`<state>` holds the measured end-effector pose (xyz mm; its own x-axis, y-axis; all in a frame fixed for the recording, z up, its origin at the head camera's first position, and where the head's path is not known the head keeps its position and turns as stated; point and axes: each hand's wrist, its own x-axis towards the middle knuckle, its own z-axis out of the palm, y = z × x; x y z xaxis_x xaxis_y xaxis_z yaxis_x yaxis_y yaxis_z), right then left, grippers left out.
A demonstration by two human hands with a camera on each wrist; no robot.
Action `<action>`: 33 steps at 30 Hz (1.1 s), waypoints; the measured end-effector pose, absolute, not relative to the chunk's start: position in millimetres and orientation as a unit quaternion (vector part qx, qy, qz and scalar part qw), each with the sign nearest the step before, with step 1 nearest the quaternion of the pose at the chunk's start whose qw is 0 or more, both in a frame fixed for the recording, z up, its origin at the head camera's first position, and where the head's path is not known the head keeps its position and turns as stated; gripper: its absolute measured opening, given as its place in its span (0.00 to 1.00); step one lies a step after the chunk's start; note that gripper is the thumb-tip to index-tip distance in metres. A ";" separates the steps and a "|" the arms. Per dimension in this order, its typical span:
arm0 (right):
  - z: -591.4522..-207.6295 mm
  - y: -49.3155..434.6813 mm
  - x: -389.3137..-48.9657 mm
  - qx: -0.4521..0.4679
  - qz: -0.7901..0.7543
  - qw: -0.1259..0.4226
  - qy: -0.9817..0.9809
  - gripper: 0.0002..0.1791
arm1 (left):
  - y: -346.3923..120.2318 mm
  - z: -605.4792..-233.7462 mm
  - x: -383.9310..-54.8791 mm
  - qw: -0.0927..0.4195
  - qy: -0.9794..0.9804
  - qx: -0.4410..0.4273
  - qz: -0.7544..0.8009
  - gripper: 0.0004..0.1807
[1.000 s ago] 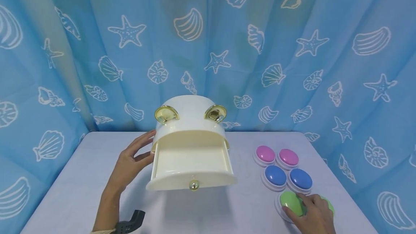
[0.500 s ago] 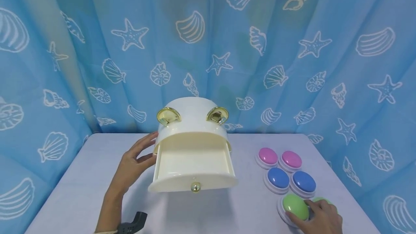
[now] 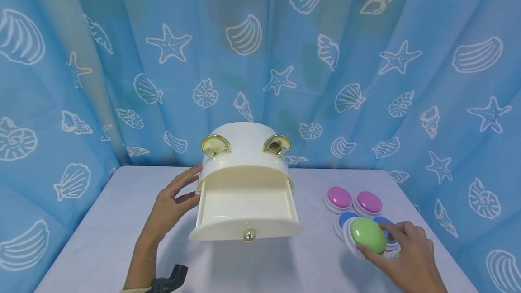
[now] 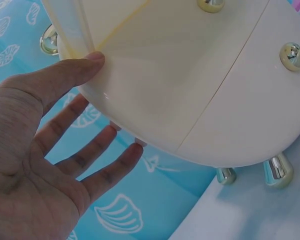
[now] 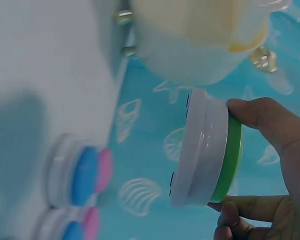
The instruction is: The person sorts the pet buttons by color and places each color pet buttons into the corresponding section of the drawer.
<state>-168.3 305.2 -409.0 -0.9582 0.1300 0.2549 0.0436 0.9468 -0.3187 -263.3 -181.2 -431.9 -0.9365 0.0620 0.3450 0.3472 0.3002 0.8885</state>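
Observation:
A white rounded box [image 3: 244,141] with two gold-rimmed round fittings stands in the middle, its drawer [image 3: 246,200] pulled out. The drawer front has a gold knob [image 3: 249,234]. My left hand [image 3: 168,207] touches the box's left side; in the left wrist view the thumb lies on its edge and the fingers [image 4: 112,172] reach along the side, fairly straight. My right hand [image 3: 411,252] pinches a green-topped push button [image 3: 368,235] by its rim between thumb and fingers. In the right wrist view that button [image 5: 205,150] is raised and tilted, its white base facing left.
Two pink push buttons [image 3: 339,197] sit at the right of the white table [image 3: 122,211]. Two blue ones [image 3: 347,216] are partly covered by the held button. Another green button is mostly hidden behind my right hand. A blue shell-patterned curtain [image 3: 260,58] hangs behind.
My right hand has lifted the green-topped button from the table, up and away over the blue ones. The left hand stays at the box. The head view has shifted slightly.

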 end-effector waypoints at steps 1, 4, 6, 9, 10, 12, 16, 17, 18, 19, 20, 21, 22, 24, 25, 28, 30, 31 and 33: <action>-402.2 302.7 -169.1 -0.037 0.161 0.142 -0.976 0.50 | -181.0 -432.2 -263.4 0.124 -0.797 -0.129 -0.577 0.36; -385.3 295.2 -171.8 -0.011 0.184 0.168 -0.968 0.46 | -181.0 -433.0 -264.1 0.124 -0.796 -0.130 -0.578 0.36; -374.7 289.7 -173.7 0.001 0.192 0.174 -0.966 0.44 | -181.3 -433.3 -264.6 0.124 -0.796 -0.131 -0.577 0.36; -362.1 281.6 -176.5 0.019 0.200 0.181 -0.963 0.41 | -181.2 -433.7 -265.1 0.123 -0.796 -0.134 -0.578 0.36; -358.3 278.7 -177.5 0.021 0.199 0.179 -0.963 0.42 | -181.1 -433.9 -265.1 0.124 -0.796 -0.134 -0.577 0.36; -351.5 273.0 -179.7 0.033 0.195 0.180 -0.964 0.42 | -181.0 -434.0 -265.0 0.126 -0.796 -0.134 -0.576 0.36; -339.3 261.1 -184.8 0.068 0.202 0.198 -0.957 0.39 | -181.0 -433.8 -264.5 0.128 -0.797 -0.129 -0.575 0.36; -336.2 257.8 -186.1 0.077 0.203 0.203 -0.955 0.39 | -181.1 -433.7 -264.4 0.128 -0.798 -0.128 -0.575 0.36; -333.1 254.4 -187.2 0.087 0.204 0.207 -0.953 0.38 | -181.2 -433.7 -264.3 0.128 -0.798 -0.126 -0.576 0.36; -329.8 250.5 -188.2 0.095 0.207 0.211 -0.951 0.38 | -181.4 -433.6 -264.3 0.127 -0.798 -0.125 -0.576 0.36; -326.5 246.4 -189.1 0.104 0.208 0.215 -0.949 0.37 | -181.6 -433.6 -264.2 0.126 -0.797 -0.124 -0.577 0.36; -323.3 242.1 -189.7 0.112 0.210 0.218 -0.946 0.37 | -181.8 -433.6 -264.2 0.125 -0.797 -0.124 -0.578 0.36; -320.1 237.4 -190.1 0.118 0.210 0.221 -0.945 0.37 | -182.1 -433.6 -264.1 0.124 -0.796 -0.124 -0.579 0.36; -314.4 227.5 -190.9 0.134 0.217 0.227 -0.940 0.36 | -182.3 -433.4 -263.9 0.124 -0.794 -0.125 -0.581 0.36; -311.8 222.6 -191.5 0.144 0.222 0.230 -0.936 0.35 | -182.3 -433.3 -263.9 0.124 -0.794 -0.127 -0.582 0.36; -305.8 208.5 -193.8 0.167 0.236 0.235 -0.928 0.33 | -181.9 -433.0 -263.7 0.126 -0.793 -0.131 -0.582 0.36; -302.6 200.4 -195.8 0.176 0.247 0.230 -0.925 0.34 | -181.5 -432.7 -263.6 0.127 -0.793 -0.133 -0.581 0.36; -301.3 196.6 -197.4 0.177 0.250 0.226 -0.925 0.34 | -181.4 -432.8 -263.8 0.127 -0.793 -0.133 -0.581 0.36; -298.6 188.8 -199.6 0.178 0.252 0.220 -0.925 0.35 | -181.6 -433.0 -264.1 0.128 -0.794 -0.132 -0.580 0.36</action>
